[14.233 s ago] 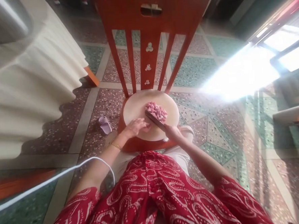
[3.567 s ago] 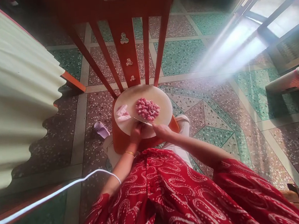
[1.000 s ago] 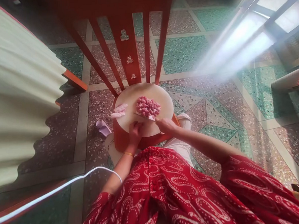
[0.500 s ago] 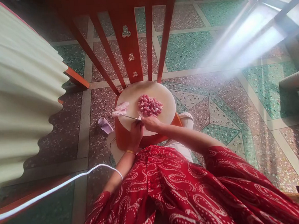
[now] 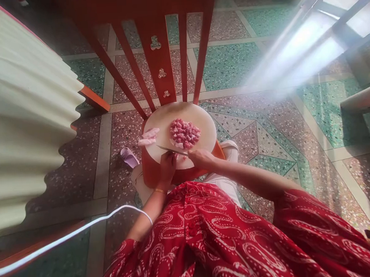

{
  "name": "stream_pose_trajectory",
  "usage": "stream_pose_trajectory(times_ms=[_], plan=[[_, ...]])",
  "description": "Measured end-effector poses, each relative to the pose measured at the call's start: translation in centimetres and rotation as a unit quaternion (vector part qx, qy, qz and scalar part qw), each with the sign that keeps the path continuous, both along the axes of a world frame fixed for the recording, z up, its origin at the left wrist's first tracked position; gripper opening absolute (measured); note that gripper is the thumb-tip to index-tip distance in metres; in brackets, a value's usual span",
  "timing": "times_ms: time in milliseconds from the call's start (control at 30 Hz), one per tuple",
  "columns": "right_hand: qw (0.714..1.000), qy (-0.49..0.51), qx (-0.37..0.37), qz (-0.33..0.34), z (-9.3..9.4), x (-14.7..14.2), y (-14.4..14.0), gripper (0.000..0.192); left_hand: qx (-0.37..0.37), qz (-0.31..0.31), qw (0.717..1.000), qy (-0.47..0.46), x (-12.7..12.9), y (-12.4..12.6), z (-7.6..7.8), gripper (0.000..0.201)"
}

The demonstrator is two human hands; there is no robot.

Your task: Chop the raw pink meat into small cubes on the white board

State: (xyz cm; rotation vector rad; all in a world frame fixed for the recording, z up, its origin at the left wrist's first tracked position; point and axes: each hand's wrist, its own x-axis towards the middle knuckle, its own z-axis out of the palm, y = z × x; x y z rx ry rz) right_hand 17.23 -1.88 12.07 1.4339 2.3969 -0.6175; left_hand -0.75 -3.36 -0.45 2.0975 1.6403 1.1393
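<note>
A round pale cutting board (image 5: pixel 199 112) rests on the seat of a reddish-brown chair. On its middle lies a heap of diced raw meat (image 5: pixel 184 133). Pale strips of raw meat (image 5: pixel 149 137) lie at the board's left edge. My right hand (image 5: pixel 201 159) is closed round the handle of a knife (image 5: pixel 170 149), whose blade points left across the near part of the board. Beside the blade, my left hand (image 5: pixel 168 164) has its fingers bent down on a small piece of meat (image 5: pixel 177 155), mostly hidden by the fingers and blade.
The slatted chair back (image 5: pixel 160 64) rises beyond the board. A cream pleated cloth (image 5: pixel 30 123) hangs at left. A white cable (image 5: pixel 84 227) runs across the lower left to my left forearm. A lilac slipper (image 5: pixel 129 157) shows on the terrazzo floor (image 5: pixel 230 64).
My right hand has moved right with the knife, so the blade tip has drawn back from the pale strips. My left hand stays at the board's near edge.
</note>
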Motion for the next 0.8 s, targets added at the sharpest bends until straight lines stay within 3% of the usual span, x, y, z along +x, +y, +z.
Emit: stream_pose_trajectory(times_ms=[233, 333, 533, 667, 800], plan=[[1.0, 0.01, 0.015, 0.017, -1.5, -5.6, 3.0, 0.028, -0.014, -0.002, 1.0, 0.004, 0.0, 0.8, -0.7, 0.017], [1.0, 0.002, 0.002, 0.021, -1.3, -4.5, 2.8, 0.029, -0.018, -0.005, 1.0, 0.001, 0.0, 0.8, -0.7, 0.016], [0.998, -0.068, -0.008, -0.013, 0.3, 1.2, 1.2, 0.037, -0.016, 0.002, 1.0, -0.015, -0.3, -0.2, 0.1, 0.018], [0.999, -0.041, -0.011, 0.006, 0.7, 1.1, 0.3, 0.036, -0.025, 0.0, 1.0, -0.009, -0.3, -0.4, 0.6, 0.017], [1.0, -0.017, -0.012, 0.006, 0.0, -1.1, 0.6, 0.03, -0.026, 0.004, 0.999, -0.02, -0.3, 0.0, 0.3, 0.017]])
